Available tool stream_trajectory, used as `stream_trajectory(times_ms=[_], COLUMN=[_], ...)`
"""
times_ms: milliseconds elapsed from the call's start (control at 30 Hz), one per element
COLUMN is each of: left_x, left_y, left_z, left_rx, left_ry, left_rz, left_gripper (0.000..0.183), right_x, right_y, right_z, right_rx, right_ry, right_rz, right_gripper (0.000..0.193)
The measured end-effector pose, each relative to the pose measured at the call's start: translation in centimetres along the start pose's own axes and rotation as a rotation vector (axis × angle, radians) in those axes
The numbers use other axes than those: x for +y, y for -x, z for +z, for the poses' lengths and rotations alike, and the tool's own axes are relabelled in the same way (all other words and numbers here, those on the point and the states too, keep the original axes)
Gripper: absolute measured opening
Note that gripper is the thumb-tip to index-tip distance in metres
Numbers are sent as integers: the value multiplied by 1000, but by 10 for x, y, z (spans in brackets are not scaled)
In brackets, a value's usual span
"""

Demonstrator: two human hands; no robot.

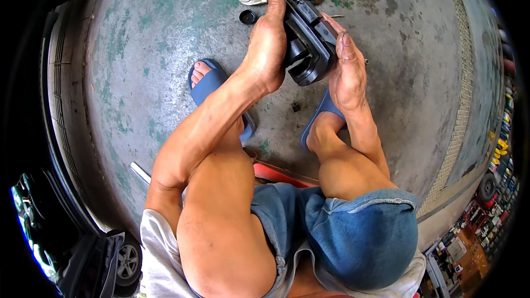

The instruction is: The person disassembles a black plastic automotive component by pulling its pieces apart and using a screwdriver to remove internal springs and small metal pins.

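Firmly, my left hand (268,44) and right hand (346,69) clamp the black part (309,44) between them, upper centre, steadying it.

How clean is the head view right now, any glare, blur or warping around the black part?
Head view: harsh daylight, pale glare on the worn green concrete floor; black housing between left hand and right hand is sharp, its recesses lost in shadow; fisheye bends the edges, corners are black.
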State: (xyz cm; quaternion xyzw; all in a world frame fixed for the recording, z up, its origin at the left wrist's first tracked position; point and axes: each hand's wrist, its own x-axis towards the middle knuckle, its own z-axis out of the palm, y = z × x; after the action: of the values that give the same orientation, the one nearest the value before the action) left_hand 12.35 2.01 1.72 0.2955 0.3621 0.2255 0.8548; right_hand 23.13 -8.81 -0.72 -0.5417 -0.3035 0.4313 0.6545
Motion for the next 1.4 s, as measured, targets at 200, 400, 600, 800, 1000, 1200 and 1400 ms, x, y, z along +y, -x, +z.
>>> stream_trajectory(times_ms=[200, 400, 600, 800, 1000, 1200, 1400], left_x=[0, 2, 4, 7, 7, 4, 8], left_y=[0, 0, 2, 5, 7, 4, 12], left_z=[0, 6, 4, 7, 7, 0, 0], left_rx=[-55, -42, -37, -130, -116, -210, -275], left_ry=[-30, 63, 82, 96, 136, -94, -303], left_rz=[65, 40, 24, 40, 66, 221, 253], left_gripper=[66, 60, 64, 66, 61, 72, 76], right_x=[-2, -3, -5, -6, -12, -16, -35], right_y=[4, 5, 6, 5, 4, 7, 7], right_z=[-5, -4, -8, -8, -8, -12, -19], right_rx=[-15, -2, -40, -62, -99, -88, -30], right_ry=[56, 106, 144, 181, 349, 393, 394], right_rz=[-125, -98, -121, -323, -499, -511, -545], right_gripper=[58, 69, 64, 55, 59, 59, 46])
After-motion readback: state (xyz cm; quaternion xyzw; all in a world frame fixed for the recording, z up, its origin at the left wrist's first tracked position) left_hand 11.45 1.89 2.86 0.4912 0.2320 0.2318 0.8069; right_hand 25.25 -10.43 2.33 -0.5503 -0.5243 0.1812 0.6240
